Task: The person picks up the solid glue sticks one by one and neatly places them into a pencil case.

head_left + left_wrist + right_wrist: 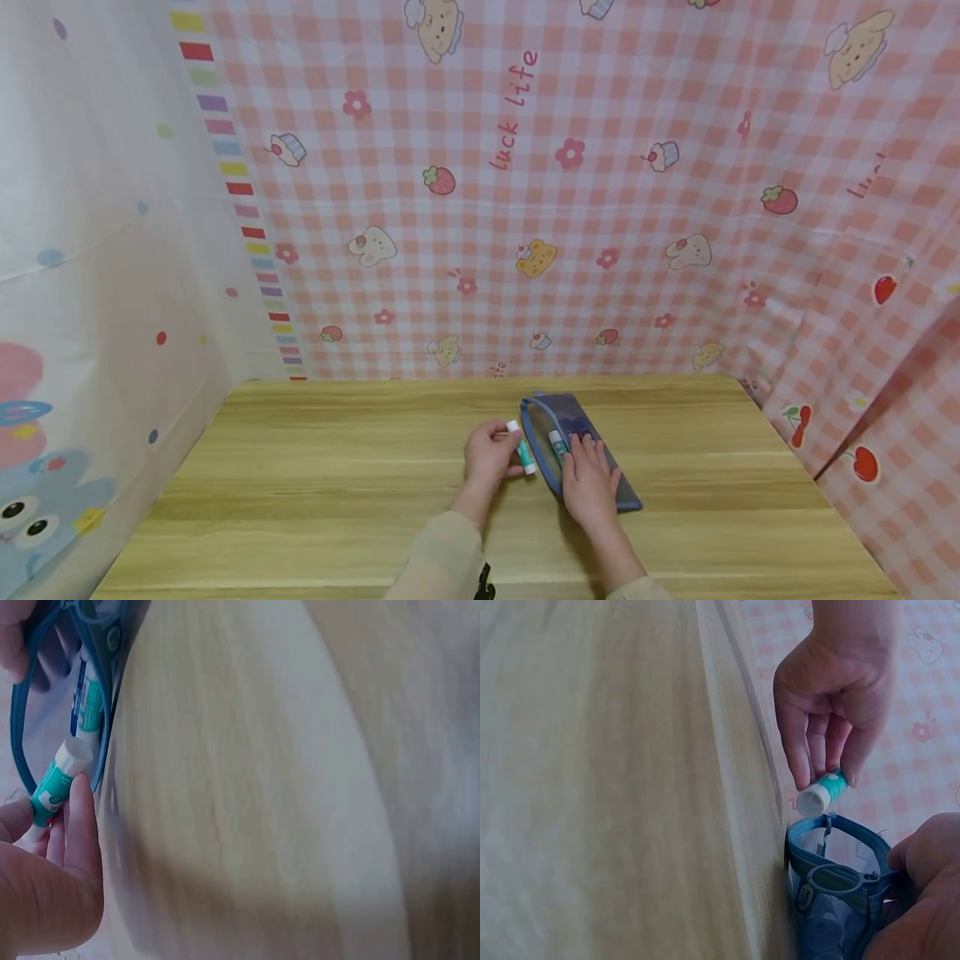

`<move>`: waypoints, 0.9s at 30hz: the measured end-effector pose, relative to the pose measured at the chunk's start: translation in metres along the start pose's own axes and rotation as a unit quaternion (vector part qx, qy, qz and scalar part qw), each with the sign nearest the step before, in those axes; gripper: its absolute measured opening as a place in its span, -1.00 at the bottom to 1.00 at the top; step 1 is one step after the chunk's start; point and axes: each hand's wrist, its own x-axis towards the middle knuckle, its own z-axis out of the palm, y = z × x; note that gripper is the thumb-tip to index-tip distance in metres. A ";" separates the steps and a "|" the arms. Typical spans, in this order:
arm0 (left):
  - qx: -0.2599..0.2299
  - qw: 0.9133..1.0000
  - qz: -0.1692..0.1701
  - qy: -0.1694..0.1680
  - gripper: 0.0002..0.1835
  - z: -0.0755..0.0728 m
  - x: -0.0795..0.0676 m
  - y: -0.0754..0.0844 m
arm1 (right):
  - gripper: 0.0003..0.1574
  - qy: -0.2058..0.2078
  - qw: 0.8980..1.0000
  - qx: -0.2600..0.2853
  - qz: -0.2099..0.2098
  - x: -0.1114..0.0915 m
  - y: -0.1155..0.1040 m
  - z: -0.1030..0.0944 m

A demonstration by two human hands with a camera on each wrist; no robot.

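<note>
My left hand (489, 454) holds a white-and-green glue stick (524, 454) between thumb and fingers, close to the mouth of a blue zip pouch (561, 408). In the left wrist view the glue stick (54, 784) slants, its white end right at the pouch's rim. Gripping the near side of the pouch, my right hand (588, 483) has its fingers spread over the top face. The pouch mouth gapes toward the left hand. Another green-and-white glue stick (91, 705) lies inside, beside a slim blue item (77, 697). See-through mesh (825, 915) forms part of the pouch wall.
A wood-grain table (337, 483) lies under both hands. Behind it hangs a pink checked cloth (465, 217), with a white printed cloth (112, 233) at the left. A small black object (486, 583) shows beside the left sleeve.
</note>
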 end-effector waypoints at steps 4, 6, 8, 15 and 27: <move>0.007 1.000 0.000 0.005 -0.76 0.008 -0.002 0.000 | -0.44 -0.003 1.000 -0.001 0.002 0.001 0.000 -0.001; 0.012 1.000 -0.003 0.008 -0.76 0.012 -0.003 -0.001 | -0.44 -0.002 1.000 -0.001 0.001 0.001 0.000 -0.001; 0.019 1.000 -0.007 0.012 -0.76 0.016 -0.003 -0.003 | -0.44 -0.002 1.000 0.000 0.001 0.000 -0.001 -0.002; 0.032 0.999 -0.016 0.008 -0.77 0.025 -0.004 -0.005 | -0.44 0.000 1.000 -0.001 0.002 0.001 -0.001 -0.001; 0.033 0.999 -0.023 -0.001 -0.82 0.032 -0.010 -0.004 | -0.46 0.003 1.000 -0.011 -0.004 0.000 -0.001 -0.002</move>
